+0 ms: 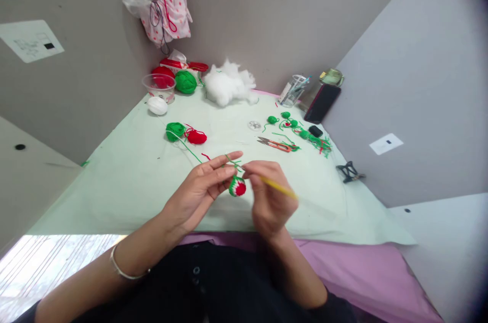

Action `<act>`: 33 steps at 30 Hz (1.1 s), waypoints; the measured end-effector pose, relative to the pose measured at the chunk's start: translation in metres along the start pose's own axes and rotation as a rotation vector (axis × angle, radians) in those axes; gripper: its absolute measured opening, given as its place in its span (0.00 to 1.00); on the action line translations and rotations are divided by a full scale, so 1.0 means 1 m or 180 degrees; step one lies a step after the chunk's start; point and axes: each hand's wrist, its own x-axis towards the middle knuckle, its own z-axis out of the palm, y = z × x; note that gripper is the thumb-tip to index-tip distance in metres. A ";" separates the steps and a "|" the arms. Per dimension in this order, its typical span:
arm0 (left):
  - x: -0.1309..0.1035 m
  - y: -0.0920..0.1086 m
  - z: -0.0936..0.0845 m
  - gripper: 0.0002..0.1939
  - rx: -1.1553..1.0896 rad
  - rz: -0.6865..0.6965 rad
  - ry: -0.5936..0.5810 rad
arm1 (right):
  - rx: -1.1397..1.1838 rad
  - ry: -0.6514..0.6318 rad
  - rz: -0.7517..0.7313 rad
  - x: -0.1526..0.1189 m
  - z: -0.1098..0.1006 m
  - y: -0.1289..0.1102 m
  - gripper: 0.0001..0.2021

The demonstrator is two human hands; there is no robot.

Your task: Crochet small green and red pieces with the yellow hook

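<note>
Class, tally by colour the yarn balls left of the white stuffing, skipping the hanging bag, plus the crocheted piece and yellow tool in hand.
Green balls: 2
Red balls: 2, one seen partly through the tub
White ball: 1
Crocheted piece: 1
Yellow tool: 1
Total: 7

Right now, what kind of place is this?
It looks like a yarn craft corner, maybe at home. You can see a small red, white and green yarn piece being worked on, orange-handled thread snips and a heap of fluffy white stuffing.
</note>
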 end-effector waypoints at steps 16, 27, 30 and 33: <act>0.001 -0.005 -0.007 0.12 0.0656 0.0228 -0.0444 | -0.0015 0.0220 0.0078 0.009 0.004 -0.003 0.11; 0.001 0.001 -0.003 0.20 0.0463 0.0535 0.0437 | 0.1112 0.0197 0.1142 0.010 -0.008 -0.007 0.06; 0.002 -0.001 -0.003 0.21 0.0618 0.0866 0.0482 | 0.0581 -0.0282 0.0568 -0.002 -0.007 -0.019 0.09; 0.002 -0.003 -0.004 0.21 0.0751 0.1067 0.0528 | 0.0193 -0.0340 0.0150 -0.008 -0.006 -0.024 0.13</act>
